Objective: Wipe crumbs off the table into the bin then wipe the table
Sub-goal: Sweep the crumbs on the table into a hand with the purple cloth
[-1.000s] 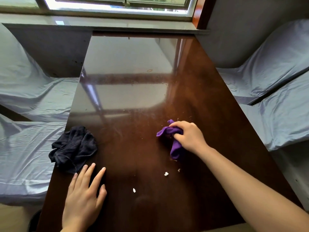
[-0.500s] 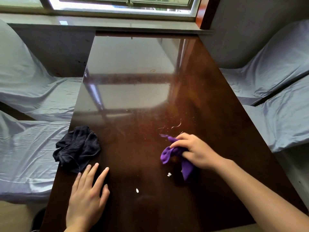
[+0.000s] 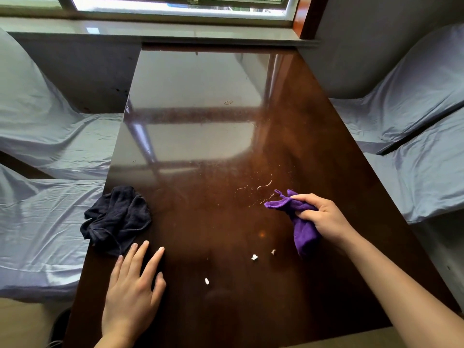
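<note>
My right hand [image 3: 322, 217] grips a bunched purple cloth [image 3: 301, 229] on the right side of the glossy dark wooden table [image 3: 213, 146]. Damp streaks [image 3: 266, 184] mark the wood just beyond the cloth. Three small crumbs lie nearer to me: a white one [image 3: 254, 257], a brownish one [image 3: 273, 251] beside the cloth's lower end, and another white one [image 3: 206, 281]. My left hand [image 3: 133, 292] rests flat on the table near its left edge, fingers spread, holding nothing. A dark round shape [image 3: 59, 325] at the table's near left corner, on the floor, may be the bin.
A crumpled dark blue cloth [image 3: 116, 218] lies at the table's left edge, just beyond my left fingertips. Seats draped in pale grey sheets flank the table on the left [image 3: 42, 197] and right [image 3: 414, 151]. A window sill [image 3: 150, 28] runs along the far end.
My right hand swept the purple cloth toward me near the crumbs, then moved right and slightly away. Wet streaks now show where it passed. My left hand stayed put.
</note>
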The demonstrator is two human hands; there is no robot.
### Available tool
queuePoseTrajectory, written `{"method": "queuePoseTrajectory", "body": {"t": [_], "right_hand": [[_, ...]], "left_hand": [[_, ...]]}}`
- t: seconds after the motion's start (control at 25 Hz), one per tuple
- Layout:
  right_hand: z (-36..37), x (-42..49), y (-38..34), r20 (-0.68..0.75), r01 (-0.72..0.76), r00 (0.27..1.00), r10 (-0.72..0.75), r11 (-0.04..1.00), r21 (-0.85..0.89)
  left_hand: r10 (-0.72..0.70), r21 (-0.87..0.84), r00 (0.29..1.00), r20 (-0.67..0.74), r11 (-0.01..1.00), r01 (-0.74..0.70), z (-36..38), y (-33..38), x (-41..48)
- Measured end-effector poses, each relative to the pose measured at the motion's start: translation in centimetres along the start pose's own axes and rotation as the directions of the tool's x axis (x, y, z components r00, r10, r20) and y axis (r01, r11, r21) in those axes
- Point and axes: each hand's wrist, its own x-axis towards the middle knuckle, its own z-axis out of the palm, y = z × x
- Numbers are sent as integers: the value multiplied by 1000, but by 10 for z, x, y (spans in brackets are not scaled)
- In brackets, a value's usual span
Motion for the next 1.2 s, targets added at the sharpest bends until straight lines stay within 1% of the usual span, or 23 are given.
{"method": "queuePoseTrajectory", "body": {"t": [0.04, 0.12, 0.32, 0.4, 0.52, 0.68, 0.84, 1.04, 1.2], "right_hand": [[3, 2, -3, 7, 19, 1000, -19, 1000, -9], [7, 5, -7, 33, 60, 998, -57, 993, -104], [22, 9, -19, 94, 117, 991, -96, 959, -257], [45, 12, -28, 151, 170, 980, -126, 930, -326], [92, 25, -50, 231, 273, 952, -200, 896, -350], [157, 64, -83, 241, 370, 926, -290, 822, -433], [197, 92, -104, 220, 378, 926, -307, 766, -520], [203, 98, -96, 192, 341, 940, -281, 758, -556], [208, 104, -94, 121, 295, 953, -278, 758, -582]], "left_hand": [[-1, 1, 1000, 1, 1000, 1, 0, 0, 0], [-1, 2, 1000, 2, 1000, 1, 1, -1, 1], [-1, 5, 1000, -5, 1000, 1, 1, -2, 1], [1, 7, 1000, -6, 1000, -1, 2, -2, 0], [4, 6, 1000, -4, 1000, -4, 1, -3, 0], [9, 4, 1000, 10, 1000, -9, 0, -6, 0], [5, -19, 1000, 18, 1000, -5, -2, -7, 0], [5, -30, 1000, 5, 1000, -5, -3, -6, 1], [-8, 15, 1000, 16, 1000, 8, -4, -3, 1]]}}
